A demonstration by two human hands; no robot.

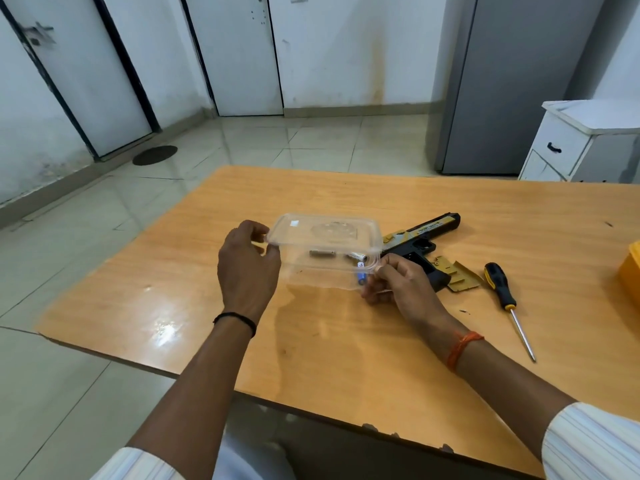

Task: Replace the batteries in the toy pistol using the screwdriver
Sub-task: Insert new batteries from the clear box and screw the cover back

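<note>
A clear plastic box (325, 271) with a clear lid (323, 237) sits mid-table, and batteries (322, 253) show through it. My left hand (247, 268) pinches the lid's left edge. At the box's near right corner my right hand (394, 282) grips the rim, beside a blue-tipped battery (361, 279). The black and gold toy pistol (420, 244) lies on its side just right of the box. Its gold battery cover (457, 275) rests loose by the grip. Further right lies the black and yellow screwdriver (505, 299), handle away from me.
The wooden table (311, 341) has its left edge close to my left arm. A yellow container (630, 275) pokes in at the far right edge. Beyond the table stand a white drawer cabinet (581, 143) and a grey cupboard (502, 81).
</note>
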